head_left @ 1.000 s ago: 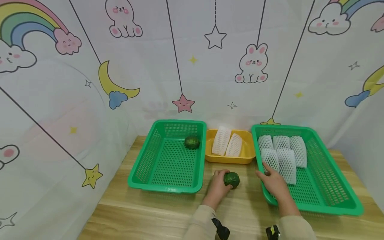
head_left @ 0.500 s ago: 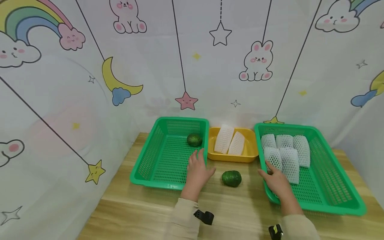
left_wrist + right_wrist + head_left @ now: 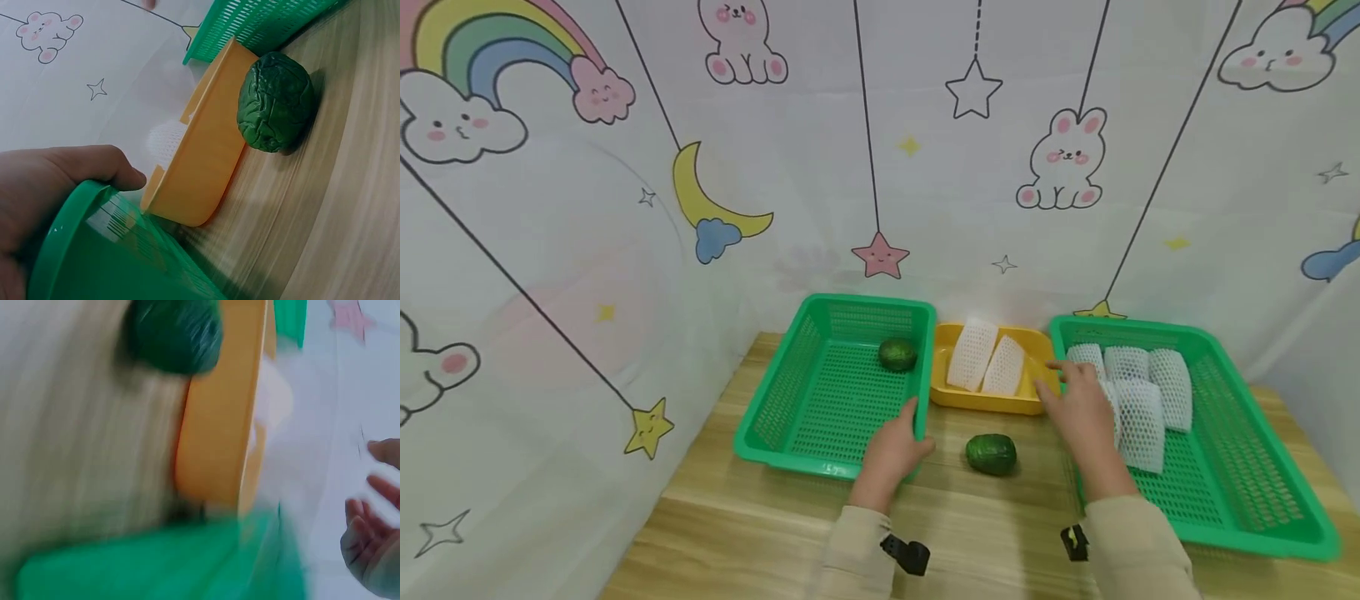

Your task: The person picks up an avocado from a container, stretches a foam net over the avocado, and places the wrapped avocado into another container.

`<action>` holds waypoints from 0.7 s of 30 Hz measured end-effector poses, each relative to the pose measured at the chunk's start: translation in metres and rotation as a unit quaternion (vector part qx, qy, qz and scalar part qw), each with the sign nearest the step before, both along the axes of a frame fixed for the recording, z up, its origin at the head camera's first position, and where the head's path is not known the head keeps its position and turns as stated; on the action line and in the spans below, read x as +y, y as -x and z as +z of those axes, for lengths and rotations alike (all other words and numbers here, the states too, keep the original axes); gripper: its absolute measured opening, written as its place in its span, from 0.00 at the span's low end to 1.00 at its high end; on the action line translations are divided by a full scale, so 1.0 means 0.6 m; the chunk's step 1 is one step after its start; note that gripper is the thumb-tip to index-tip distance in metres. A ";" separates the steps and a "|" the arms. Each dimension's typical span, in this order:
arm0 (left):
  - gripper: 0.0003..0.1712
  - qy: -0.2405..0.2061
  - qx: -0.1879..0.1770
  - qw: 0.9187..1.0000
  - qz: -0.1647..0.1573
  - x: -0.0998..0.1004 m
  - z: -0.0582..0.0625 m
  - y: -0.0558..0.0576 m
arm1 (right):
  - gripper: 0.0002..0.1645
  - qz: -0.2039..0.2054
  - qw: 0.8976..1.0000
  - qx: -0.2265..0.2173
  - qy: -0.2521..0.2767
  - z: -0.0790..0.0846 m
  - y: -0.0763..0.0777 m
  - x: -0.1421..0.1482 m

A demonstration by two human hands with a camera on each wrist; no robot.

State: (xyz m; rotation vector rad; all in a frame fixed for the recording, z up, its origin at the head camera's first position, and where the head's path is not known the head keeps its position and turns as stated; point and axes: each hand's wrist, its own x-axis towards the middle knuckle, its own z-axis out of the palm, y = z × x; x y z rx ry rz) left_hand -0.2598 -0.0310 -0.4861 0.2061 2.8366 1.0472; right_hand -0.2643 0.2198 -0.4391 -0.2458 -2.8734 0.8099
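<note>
My left hand (image 3: pixel 889 458) grips the right rim of the left green plastic basket (image 3: pixel 772 457), thumb outside and fingers over the inside. In the left wrist view, the thumb (image 3: pixel 103 165) lies along that rim. A dark green, wrinkled oval fruit, avocado-like (image 3: pixel 991 454), lies on the wooden table between the baskets. Another such fruit (image 3: pixel 897 354) sits inside the left basket. My right hand (image 3: pixel 1084 417) is raised with loosely spread fingers, holding nothing, over the left rim of the right green basket (image 3: pixel 1262 546). Several white foam net sleeves (image 3: pixel 1141 421) lie in that basket, partly hidden by the hand.
A yellow tray (image 3: pixel 988 402) stands between the baskets at the back, holding two white foam net sleeves (image 3: pixel 973 354). Behind everything hangs a white cloth (image 3: pixel 805 158) printed with cartoons. Bare wooden tabletop (image 3: pixel 752 533) shows in front of the left basket.
My left hand has let go of the fruit on the table and moved left onto the left basket's rim. My right hand has left the right basket's rim and risen towards the yellow tray.
</note>
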 end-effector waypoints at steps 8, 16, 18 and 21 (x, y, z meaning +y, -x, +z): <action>0.42 -0.004 -0.003 1.000 0.016 0.000 0.002 -0.004 | 0.46 0.047 0.984 -0.149 -0.090 -0.056 0.112 -0.051; 0.41 -0.007 -0.001 1.000 0.012 0.008 -0.006 -0.007 | 0.37 -0.031 0.988 -0.148 -0.027 -0.071 0.128 -0.047; 0.41 -0.009 0.001 1.000 0.015 0.008 -0.007 -0.006 | 0.28 -0.046 0.994 -0.102 -0.003 -0.059 0.125 -0.046; 0.43 -0.010 0.008 1.000 0.027 0.004 -0.008 -0.003 | 0.18 -0.037 0.998 -0.016 0.050 -0.032 0.112 -0.056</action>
